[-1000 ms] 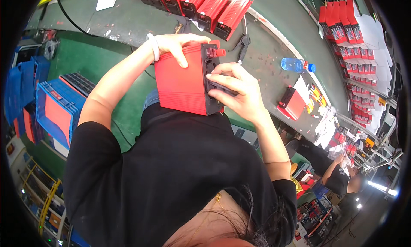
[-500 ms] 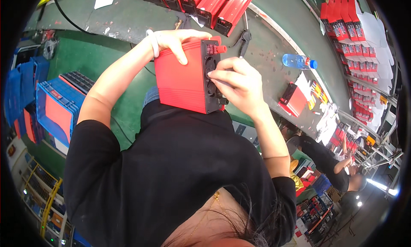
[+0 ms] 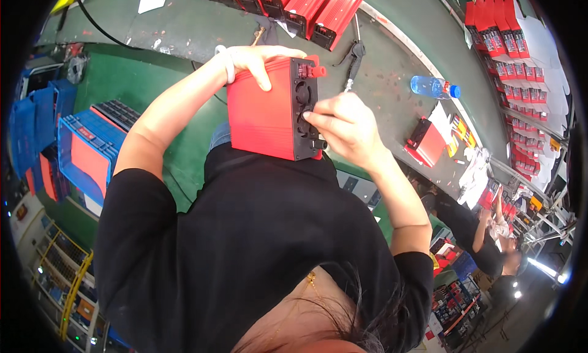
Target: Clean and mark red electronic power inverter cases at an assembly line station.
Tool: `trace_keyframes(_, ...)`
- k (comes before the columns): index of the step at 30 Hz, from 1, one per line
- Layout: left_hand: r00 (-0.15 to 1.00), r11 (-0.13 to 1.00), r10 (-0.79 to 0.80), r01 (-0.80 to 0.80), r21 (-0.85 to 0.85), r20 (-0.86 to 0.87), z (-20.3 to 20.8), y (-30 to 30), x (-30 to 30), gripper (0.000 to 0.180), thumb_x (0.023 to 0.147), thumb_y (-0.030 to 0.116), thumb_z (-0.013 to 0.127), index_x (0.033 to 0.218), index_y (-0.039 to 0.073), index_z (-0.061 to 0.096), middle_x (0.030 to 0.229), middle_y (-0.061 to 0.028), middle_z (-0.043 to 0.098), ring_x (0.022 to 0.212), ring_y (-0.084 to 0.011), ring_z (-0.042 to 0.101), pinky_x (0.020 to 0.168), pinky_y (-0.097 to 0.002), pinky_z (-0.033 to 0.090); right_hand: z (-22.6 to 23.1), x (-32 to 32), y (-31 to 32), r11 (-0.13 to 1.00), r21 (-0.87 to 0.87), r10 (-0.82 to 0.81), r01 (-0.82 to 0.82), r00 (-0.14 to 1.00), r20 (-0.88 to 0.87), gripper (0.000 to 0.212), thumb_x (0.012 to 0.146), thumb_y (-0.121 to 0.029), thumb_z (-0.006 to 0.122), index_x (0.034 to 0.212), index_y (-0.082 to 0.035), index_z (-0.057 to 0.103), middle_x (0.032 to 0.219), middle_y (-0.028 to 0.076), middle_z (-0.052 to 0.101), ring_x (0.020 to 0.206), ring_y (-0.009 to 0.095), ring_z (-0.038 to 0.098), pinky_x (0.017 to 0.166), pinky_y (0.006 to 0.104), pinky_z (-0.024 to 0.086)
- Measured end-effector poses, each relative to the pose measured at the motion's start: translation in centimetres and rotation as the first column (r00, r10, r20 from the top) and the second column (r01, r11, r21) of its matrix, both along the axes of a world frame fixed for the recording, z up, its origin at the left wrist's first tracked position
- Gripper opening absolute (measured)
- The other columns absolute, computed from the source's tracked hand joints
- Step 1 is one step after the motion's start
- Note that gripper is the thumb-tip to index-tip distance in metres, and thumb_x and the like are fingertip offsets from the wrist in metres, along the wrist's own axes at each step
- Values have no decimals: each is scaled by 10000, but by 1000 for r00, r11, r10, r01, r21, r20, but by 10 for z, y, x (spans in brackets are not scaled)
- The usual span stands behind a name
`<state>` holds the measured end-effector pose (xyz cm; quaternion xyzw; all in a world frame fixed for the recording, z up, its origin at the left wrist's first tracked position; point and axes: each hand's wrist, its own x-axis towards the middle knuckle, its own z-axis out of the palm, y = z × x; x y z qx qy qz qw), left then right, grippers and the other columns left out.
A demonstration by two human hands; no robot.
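Right hand: thumb and fingertips bunched at the lower fan; whether closed on a small part cannot be told. Left hand: clamped over the upper edge of the red inverter housing, thumb laid on its broad face. Housing: held at the lap, black end panel turned toward the right fingers. Step in hand, as judged: handwork at the fan panel; a firm left grip and precise right fingertips are called for. Beyond the right fingers: black blow gun, laid on the green workbench; farther, finned red housings lined in a row. Rightward of them: blue-capped bottle, laid flat; well apart, a co-worker. Well leftward of the left fingers: blue crate, green floor.
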<state>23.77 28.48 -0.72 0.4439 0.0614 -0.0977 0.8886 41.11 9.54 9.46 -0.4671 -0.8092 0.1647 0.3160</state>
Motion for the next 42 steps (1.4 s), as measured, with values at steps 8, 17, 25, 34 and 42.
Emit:
trace_keyframes(8,999,997,-34,32,73,24,0,3,6,1066,507,-42,764,1430,-4,232,1408,-136,378,1298,-199,354,1071,-332,307,6,-4,11,987,83,-127,137,984,-122,241,621,-14,735,846,-72,674,813,32,616,726,218,594,644,317,473)
trace_keyframes(17,999,999,-43,44,31,-17,-3,0,6,1087,495,-38,773,1433,-5,224,1415,-139,367,1308,-198,334,1071,-327,302,-6,-4,8,989,147,0,17,993,-118,224,616,-5,737,826,-40,668,794,45,610,656,207,580,597,324,433)
trace_keyframes(25,999,999,-41,41,12,-20,-1,1,8,1115,478,-25,799,1431,-13,222,1436,-131,341,1329,-198,303,1095,-329,260,-7,4,-3,998,69,10,-7,999,-43,225,653,-20,695,875,-32,659,868,66,612,730,224,586,676,351,468)
trace_keyframes(34,994,991,-104,100,92,43,-17,1,16,1127,480,-10,819,1435,-2,220,1448,-126,321,1342,-196,276,1101,-327,248,-5,1,-2,991,133,-22,33,996,-84,266,593,7,722,849,-36,663,803,45,607,683,211,585,608,330,446)
trace_keyframes(42,986,982,-161,155,106,52,-14,-2,26,1135,473,31,837,1432,0,230,1449,-119,326,1329,-200,296,1102,-327,243,7,0,-5,985,172,-9,12,1000,-15,276,587,2,706,858,-24,662,805,50,601,673,211,578,596,330,441)
